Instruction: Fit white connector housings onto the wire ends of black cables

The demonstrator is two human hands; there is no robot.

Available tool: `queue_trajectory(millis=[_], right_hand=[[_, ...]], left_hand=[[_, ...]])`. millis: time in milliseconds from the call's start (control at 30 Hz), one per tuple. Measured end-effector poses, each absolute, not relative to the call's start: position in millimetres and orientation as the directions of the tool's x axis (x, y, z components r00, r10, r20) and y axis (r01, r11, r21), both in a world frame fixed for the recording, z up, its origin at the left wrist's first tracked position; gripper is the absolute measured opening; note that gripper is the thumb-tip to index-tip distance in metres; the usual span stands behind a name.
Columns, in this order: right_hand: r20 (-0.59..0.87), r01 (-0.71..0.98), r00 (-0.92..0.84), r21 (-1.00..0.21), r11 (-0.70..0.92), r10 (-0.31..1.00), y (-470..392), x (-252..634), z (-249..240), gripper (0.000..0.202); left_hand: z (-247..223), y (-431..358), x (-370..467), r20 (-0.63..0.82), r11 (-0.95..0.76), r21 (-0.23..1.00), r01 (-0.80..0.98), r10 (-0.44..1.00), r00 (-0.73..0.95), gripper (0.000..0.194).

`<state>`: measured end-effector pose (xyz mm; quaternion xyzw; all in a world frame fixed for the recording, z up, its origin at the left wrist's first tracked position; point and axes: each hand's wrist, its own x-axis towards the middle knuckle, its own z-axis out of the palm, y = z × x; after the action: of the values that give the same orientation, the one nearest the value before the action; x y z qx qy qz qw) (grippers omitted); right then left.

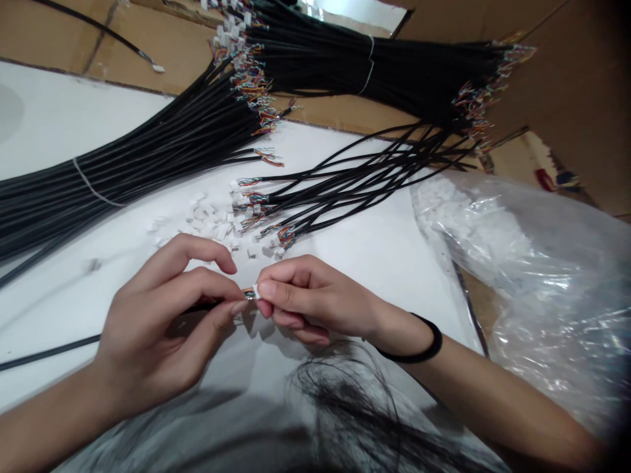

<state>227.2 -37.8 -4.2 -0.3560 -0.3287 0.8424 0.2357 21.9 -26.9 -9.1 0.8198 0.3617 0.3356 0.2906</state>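
My left hand (172, 315) pinches the thin coloured wires at the end of a black cable (54, 351), which runs under the palm and off to the left. Thumb and index finger of my right hand (300, 295) are closed on a small white connector (256, 291) at the tips of those wires. Fingertips of both hands almost meet there, and the right fingers cover much of the connector. Just beyond my hands lies a scatter of loose white connectors (211, 220). Several cables with connectors on their wire ends (345, 187) lie beside it.
A tied bundle of black cables (162, 144) stretches across the left. Another tied bundle (365, 62) lies on cardboard (325, 117) at the back. To the right is a clear plastic bag (532, 263) with white pieces inside. White sheeting (394, 263) covers the work surface.
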Motion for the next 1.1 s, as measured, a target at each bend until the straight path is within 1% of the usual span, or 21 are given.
queue_trajectory(millis=[233,467,633,800,1100], right_hand=[[-0.436,-0.173,-0.633,-0.726,-0.666,0.640,-38.0,226.7,-4.3,0.038],[-0.445,-0.169,-0.617,-0.731,-0.661,0.649,-39.3,225.7,-4.5,0.037],[-0.473,-0.152,-0.580,-0.737,-0.659,0.663,-41.2,223.4,-4.0,0.033],[-0.456,-0.141,-0.566,-0.768,-0.625,0.687,-41.9,222.8,-4.7,0.031],[-0.445,-0.081,-0.584,-0.800,-0.595,0.679,-39.9,223.8,-5.4,0.032]], left_hand=[[-9.0,-27.2,22.5,0.342,-0.573,0.704,0.420,0.791,0.507,0.008],[-7.2,-26.0,25.7,0.387,-0.659,0.618,0.428,0.729,0.565,0.010],[-7.8,-25.2,26.5,0.416,-0.700,0.577,0.419,0.694,0.587,0.011],[-6.7,-25.8,27.0,0.432,-0.712,0.583,0.390,0.679,0.593,0.010],[-9.1,-24.7,26.6,0.428,-0.720,0.585,0.372,0.664,0.613,0.012]])
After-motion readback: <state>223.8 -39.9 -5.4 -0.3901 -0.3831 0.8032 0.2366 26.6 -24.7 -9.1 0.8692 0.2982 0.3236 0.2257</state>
